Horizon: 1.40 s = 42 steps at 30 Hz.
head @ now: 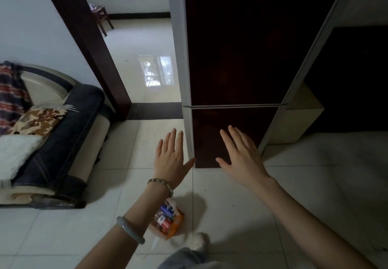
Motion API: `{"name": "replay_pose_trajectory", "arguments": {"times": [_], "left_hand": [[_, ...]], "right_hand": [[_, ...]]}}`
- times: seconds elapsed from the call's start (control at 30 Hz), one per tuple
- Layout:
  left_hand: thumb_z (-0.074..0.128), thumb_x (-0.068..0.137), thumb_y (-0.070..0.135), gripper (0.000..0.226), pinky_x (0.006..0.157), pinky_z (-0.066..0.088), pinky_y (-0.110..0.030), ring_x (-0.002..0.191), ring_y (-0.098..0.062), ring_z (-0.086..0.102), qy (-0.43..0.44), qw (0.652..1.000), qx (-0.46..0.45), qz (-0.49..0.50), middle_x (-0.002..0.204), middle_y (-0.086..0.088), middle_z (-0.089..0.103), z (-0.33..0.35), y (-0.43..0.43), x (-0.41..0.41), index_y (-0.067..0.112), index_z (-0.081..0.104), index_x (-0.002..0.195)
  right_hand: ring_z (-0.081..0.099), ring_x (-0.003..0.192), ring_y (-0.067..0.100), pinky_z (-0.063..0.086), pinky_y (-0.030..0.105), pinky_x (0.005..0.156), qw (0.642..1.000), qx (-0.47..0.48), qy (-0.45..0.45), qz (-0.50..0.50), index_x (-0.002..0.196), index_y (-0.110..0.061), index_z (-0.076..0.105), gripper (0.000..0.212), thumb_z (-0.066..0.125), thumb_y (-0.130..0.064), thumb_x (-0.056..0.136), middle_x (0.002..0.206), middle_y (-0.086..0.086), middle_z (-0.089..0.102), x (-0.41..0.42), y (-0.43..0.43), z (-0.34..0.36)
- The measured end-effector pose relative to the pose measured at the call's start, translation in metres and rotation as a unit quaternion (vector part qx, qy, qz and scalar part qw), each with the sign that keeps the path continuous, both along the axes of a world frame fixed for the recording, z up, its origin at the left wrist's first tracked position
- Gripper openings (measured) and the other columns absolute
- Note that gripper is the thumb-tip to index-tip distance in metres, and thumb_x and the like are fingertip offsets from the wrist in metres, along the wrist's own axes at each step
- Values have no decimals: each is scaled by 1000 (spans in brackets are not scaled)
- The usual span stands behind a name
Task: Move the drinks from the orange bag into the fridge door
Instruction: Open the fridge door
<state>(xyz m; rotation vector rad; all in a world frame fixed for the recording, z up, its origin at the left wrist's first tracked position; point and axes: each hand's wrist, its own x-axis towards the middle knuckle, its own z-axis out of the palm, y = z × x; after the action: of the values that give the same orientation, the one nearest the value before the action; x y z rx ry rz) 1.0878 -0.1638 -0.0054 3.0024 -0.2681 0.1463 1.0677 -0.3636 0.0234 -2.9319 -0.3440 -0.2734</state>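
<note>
The orange bag [177, 224] stands open on the tiled floor below my left forearm, partly hidden by it. Several drinks [165, 216], cans and small bottles, show inside. The tall fridge [235, 58] with dark glossy doors stands straight ahead, both doors closed. My left hand [171, 159] hovers flat with fingers spread, just left of the fridge's lower left edge. My right hand [241, 155] is also flat and spread, in front of the lower door. Neither hand holds anything.
A sofa [52, 142] with a striped blanket and cushions sits at the left. A dark door frame [88, 43] opens onto another room with a wooden stool [102, 17]. A cream cabinet [298, 121] stands right of the fridge. My foot in a white slipper [199, 241] is beside the bag.
</note>
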Motion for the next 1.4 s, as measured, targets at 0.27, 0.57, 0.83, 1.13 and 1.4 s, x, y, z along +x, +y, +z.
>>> {"name": "replay_pose_trajectory", "arguments": {"times": [0.27,0.57,0.83,1.13,1.4], "left_hand": [[36,88,59,84,117,4,-41,143,-25,0,-9,1000,-16,3,156,-10,-1,11,0,70,12,0,146],[42,87,57,86,115,5,-39,143,-26,6,-62,997,-36,12,155,-12,6,44,-7,159,7,5,146],[46,88,52,86,116,11,-40,143,-26,8,-140,985,-91,37,155,-14,9,117,-16,249,2,5,145],[57,86,43,86,113,20,-40,139,-31,20,-150,965,-203,63,152,-19,19,164,-14,323,-1,10,143],[67,77,45,91,107,35,-43,131,-33,36,-18,950,-306,60,144,-17,35,142,-16,351,3,18,142]], "right_hand": [[28,137,35,21,46,109,1000,-16,3,3,141,-8,30,81,69,-40,78,148,20,30,64,1,3],[3,143,30,2,42,112,998,-45,-34,29,146,-12,11,84,57,-46,85,155,17,5,142,-10,44],[-3,143,31,-2,43,113,988,-89,-118,42,146,-10,5,84,55,-41,87,155,18,-1,218,-15,113],[-6,143,27,2,45,117,986,-108,-127,31,146,-9,1,82,46,-47,90,156,15,-6,300,-12,159],[-7,143,24,0,43,116,992,-105,-63,33,146,-11,-2,83,45,-49,90,156,11,-7,326,-12,136]]}}
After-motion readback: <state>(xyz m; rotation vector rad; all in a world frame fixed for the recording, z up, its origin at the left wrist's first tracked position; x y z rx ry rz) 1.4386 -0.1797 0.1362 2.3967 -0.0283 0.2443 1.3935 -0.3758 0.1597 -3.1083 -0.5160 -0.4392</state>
